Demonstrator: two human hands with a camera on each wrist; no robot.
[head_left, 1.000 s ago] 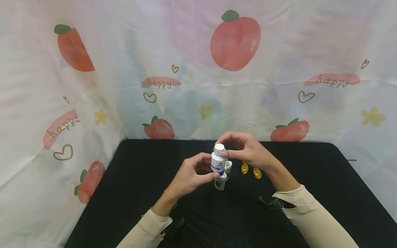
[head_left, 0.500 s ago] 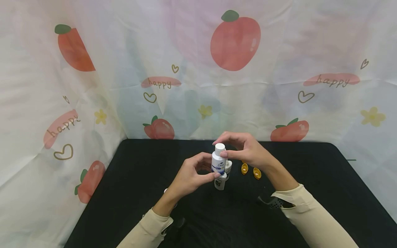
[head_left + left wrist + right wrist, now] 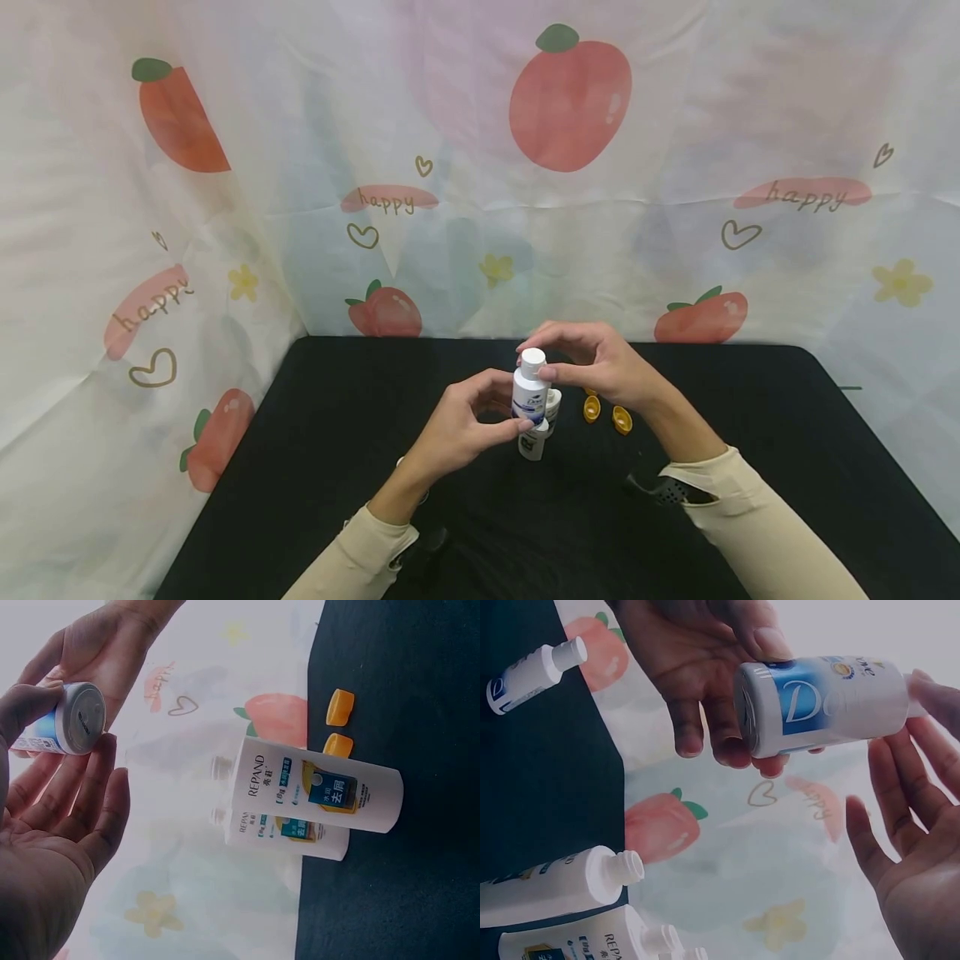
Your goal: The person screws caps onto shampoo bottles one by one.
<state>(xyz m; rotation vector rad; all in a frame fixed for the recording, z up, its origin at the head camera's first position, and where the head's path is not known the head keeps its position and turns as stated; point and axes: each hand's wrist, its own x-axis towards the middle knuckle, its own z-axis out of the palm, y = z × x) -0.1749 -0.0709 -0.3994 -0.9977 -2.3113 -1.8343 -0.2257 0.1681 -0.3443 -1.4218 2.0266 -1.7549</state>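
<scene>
A small white bottle with a blue Dove label is held upright above the table in the head view. My left hand grips its lower body between thumb and fingers. At the top, my right hand pinches the white cap with thumb and fingers. The round base of the Dove bottle faces the left wrist camera. In the right wrist view its label shows between both hands. White shampoo bottles without caps, printed REPAND, stand beyond and below it, partly hidden in the head view.
Orange-yellow caps lie on the black table, right of the shampoo bottles. A second small Dove bottle stands on the table in the right wrist view; my left forearm mostly hides it in the head view. A printed curtain closes off the back and sides.
The Dove bottle has shifted very slightly to the right. My right fingers have moved a little around its cap; my left hand stays nearly still.
</scene>
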